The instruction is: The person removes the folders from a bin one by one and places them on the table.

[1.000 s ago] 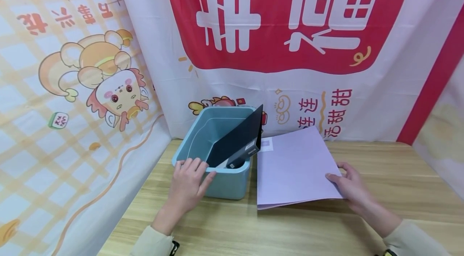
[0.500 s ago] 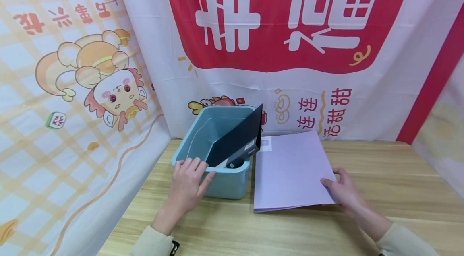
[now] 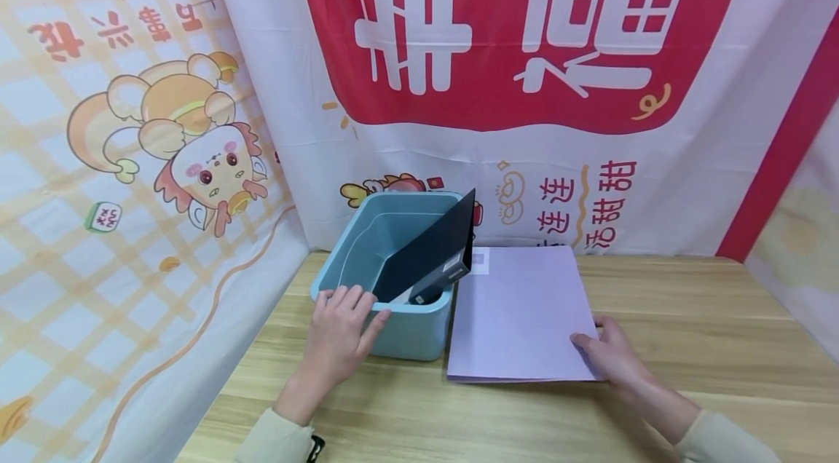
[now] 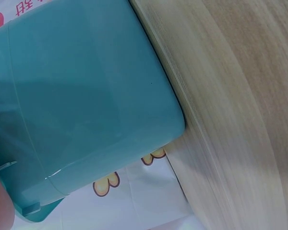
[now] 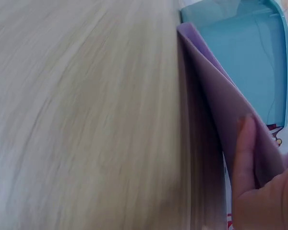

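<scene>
In the head view, a blue plastic bin (image 3: 411,335) stands at the left of the wooden table, with a black file folder (image 3: 426,248) leaning out over its right rim. My left hand (image 3: 341,328) grips the bin's near rim, fingers over the edge. Its outer wall (image 4: 86,96) fills much of the left wrist view, with part of a finger at the corner. My right hand (image 3: 612,354) pinches the right edge of a lilac folder (image 3: 521,317), thumb on top. The folder is tilted beside the bin, its far left corner hidden behind the black one.
A printed cloth (image 3: 524,157) hangs behind the table, and another patterned cloth (image 3: 164,244) covers the left side. Bare wood tabletop (image 3: 688,317) lies to the right of the lilac folder and in front of it.
My right hand has moved left and toward me, bringing the lilac folder closer to the bin and turning it straighter. The left hand, bin and black folder have stayed put.
</scene>
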A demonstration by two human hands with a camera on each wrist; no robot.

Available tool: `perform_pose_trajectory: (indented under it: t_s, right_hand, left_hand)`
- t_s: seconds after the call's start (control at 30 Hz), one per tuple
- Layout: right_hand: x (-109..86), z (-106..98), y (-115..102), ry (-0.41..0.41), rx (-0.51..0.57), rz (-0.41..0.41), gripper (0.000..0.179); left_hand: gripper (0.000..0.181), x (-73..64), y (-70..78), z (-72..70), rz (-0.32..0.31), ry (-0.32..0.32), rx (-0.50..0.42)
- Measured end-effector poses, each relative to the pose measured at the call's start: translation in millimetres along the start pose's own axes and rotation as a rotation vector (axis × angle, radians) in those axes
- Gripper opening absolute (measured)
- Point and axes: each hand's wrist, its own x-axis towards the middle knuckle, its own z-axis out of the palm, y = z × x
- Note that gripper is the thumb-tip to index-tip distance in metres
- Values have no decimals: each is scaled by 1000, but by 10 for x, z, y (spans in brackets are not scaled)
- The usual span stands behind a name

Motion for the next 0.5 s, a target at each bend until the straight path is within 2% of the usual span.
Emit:
perform_pose_trajectory:
  t_s: [0.13, 0.33, 0.5]
  right_hand:
    - [-6, -34, 43, -32, -118, 17, 54]
    - [-3, -90, 88, -80, -221, -18, 52]
    - [14, -143, 108, -73, -455, -91, 52]
  left_hand:
    - [33, 3, 6, -6, 2, 4, 1]
    - [34, 5, 13, -18, 1, 0, 5]
    - [34, -3, 17, -25, -1, -3, 5]
